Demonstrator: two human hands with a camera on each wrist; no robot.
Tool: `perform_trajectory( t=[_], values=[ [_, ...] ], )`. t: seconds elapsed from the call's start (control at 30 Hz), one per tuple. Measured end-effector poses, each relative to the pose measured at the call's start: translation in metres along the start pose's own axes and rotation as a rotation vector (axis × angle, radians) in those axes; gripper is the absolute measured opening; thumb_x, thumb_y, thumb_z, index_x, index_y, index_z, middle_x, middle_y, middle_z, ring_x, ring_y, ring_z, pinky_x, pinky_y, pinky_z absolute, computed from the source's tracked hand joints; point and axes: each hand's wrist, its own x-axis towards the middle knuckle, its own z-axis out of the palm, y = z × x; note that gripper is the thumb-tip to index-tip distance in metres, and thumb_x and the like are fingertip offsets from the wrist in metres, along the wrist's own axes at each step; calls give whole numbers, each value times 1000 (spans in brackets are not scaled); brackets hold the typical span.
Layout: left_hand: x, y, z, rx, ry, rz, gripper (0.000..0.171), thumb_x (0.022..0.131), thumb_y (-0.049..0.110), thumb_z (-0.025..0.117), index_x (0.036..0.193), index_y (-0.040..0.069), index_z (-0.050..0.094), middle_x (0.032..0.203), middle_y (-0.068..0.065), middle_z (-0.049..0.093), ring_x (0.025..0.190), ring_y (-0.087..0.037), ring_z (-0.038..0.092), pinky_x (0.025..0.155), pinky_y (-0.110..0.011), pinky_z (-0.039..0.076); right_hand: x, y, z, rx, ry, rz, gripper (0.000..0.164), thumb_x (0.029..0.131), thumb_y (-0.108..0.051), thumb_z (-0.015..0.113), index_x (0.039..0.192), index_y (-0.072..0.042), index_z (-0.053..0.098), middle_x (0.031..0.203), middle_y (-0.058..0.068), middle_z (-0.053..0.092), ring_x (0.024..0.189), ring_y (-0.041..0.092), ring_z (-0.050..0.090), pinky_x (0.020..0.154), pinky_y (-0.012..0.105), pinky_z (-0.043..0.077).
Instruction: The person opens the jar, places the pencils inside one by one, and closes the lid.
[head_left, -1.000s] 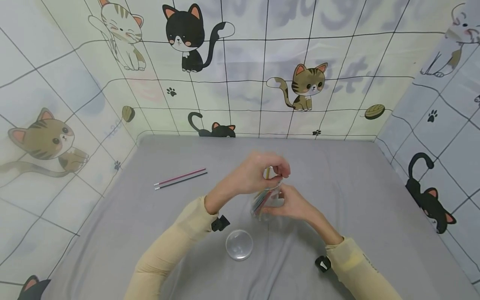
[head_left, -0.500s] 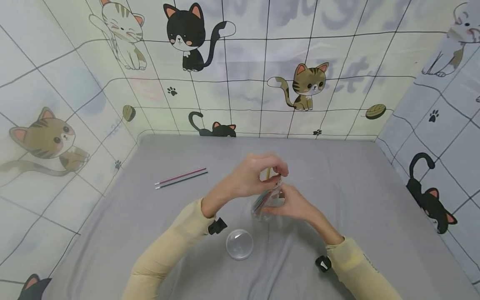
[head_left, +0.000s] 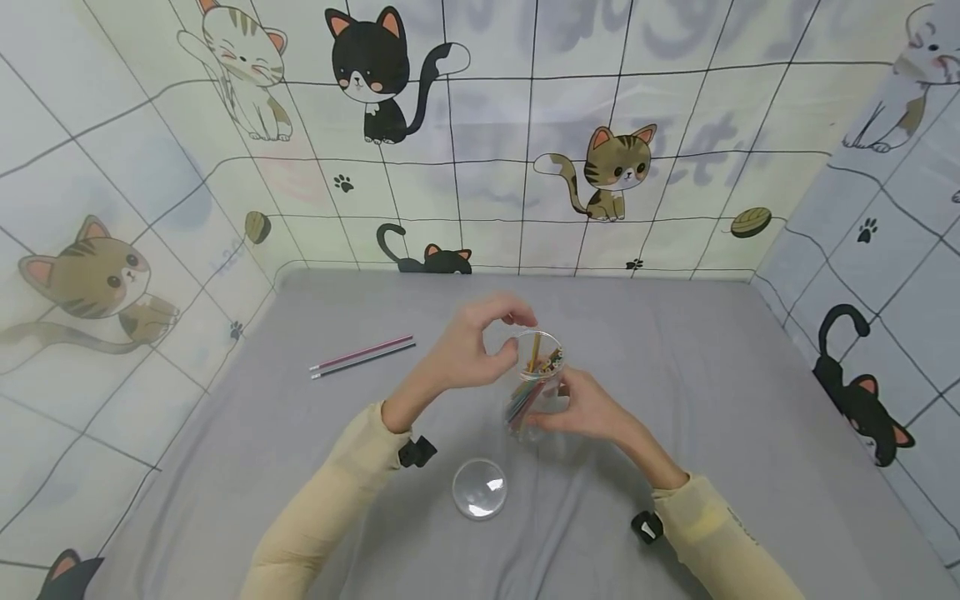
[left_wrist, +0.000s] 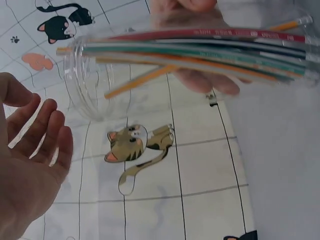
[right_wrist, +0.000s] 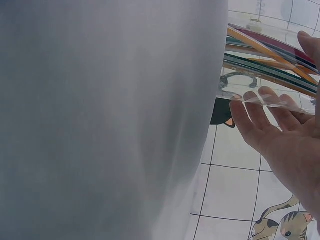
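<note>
A clear jar stands on the grey cloth, and several pencils in red, green, dark and orange lean inside it. My right hand grips the jar's side, thumb and fingers on opposite sides of the wall. In the right wrist view those fingers curve around the clear wall. My left hand is just left of the jar's mouth, holding nothing, fingers loosely bent and apart from the rim. One yellow pencil slants apart from the main bunch.
A round clear lid-like disc lies on the cloth in front of the jar. To the left lie a maroon pencil and a dark pencil, side by side. Cat-print curtain walls enclose the table.
My left hand has drawn back leftward from over the jar's mouth, and its fingers have spread, uncovering the rim and pencil ends. My right hand keeps its hold on the jar.
</note>
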Motion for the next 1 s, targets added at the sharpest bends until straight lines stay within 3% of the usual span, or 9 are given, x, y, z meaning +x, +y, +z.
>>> perform_trajectory(
  t=[0.23, 0.33, 0.5, 0.73, 0.87, 1.0],
  values=[
    [-7, -2, -4, 70, -36, -1, 19, 81, -4, 58, 92, 5, 71, 91, -7, 67, 85, -16, 59, 76, -27, 49, -2, 0, 0, -2, 6, 3, 54, 76, -18, 87, 123, -11, 61, 113, -1, 68, 102, 26, 63, 85, 45, 53],
    [-7, -2, -7, 58, -34, -46, 20, 83, -4, 58, 95, 4, 71, 95, -7, 68, 88, -19, 60, 76, -29, 50, -1, 0, 0, 1, 8, 7, 56, 75, -17, 87, 123, -12, 61, 113, 0, 68, 102, 25, 63, 86, 47, 53],
    [-20, -12, -23, 72, -6, -198, 23, 85, -6, 59, 104, 2, 70, 102, -7, 69, 91, -27, 63, 76, -35, 52, -2, 2, 2, 1, 8, 9, 53, 74, -18, 88, 120, -8, 62, 110, 0, 68, 100, 26, 64, 87, 45, 53],
    [-54, -38, -49, 118, -14, -435, 29, 87, -7, 62, 116, -2, 66, 111, -13, 68, 99, -31, 65, 82, -46, 54, -1, 3, 1, -13, 13, 2, 48, 75, -17, 87, 115, -7, 64, 108, 0, 69, 98, 22, 64, 87, 45, 53],
    [-72, -52, -59, 142, -9, -533, 30, 88, -8, 61, 117, -2, 65, 111, -14, 67, 100, -31, 64, 84, -45, 54, -1, 3, 1, -11, 6, 3, 49, 76, -18, 87, 117, -6, 64, 110, 3, 69, 100, 24, 64, 87, 46, 53],
    [-83, -60, -67, 157, -7, -586, 30, 87, -8, 63, 116, -4, 64, 110, -16, 67, 98, -31, 65, 84, -45, 55, -1, 1, 1, -4, 8, 13, 50, 76, -18, 87, 118, -7, 63, 110, 3, 69, 100, 24, 64, 88, 45, 53]
  ],
)
